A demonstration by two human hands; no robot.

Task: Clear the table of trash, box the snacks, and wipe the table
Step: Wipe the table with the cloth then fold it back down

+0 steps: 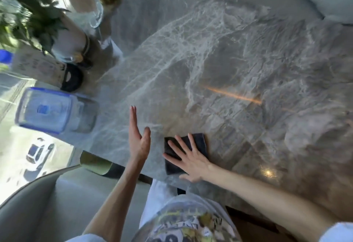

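Cloth (198,142), dark, folded square, soft-napped, lies flat on the grey veined marble table (238,60) near its 6 o'clock edge; right hand (188,158) presses it with fingers spread, palm down, likely to drive a wiping stroke; left hand (138,138) hovers open at the cloth's 9 o'clock, holding nothing; lidded clear plastic box (51,110), blue-rimmed, sits at the table's 9 o'clock.

Grey marble table (238,60): dark cloth (198,142), lidded plastic box (47,110), plant pot (74,43).
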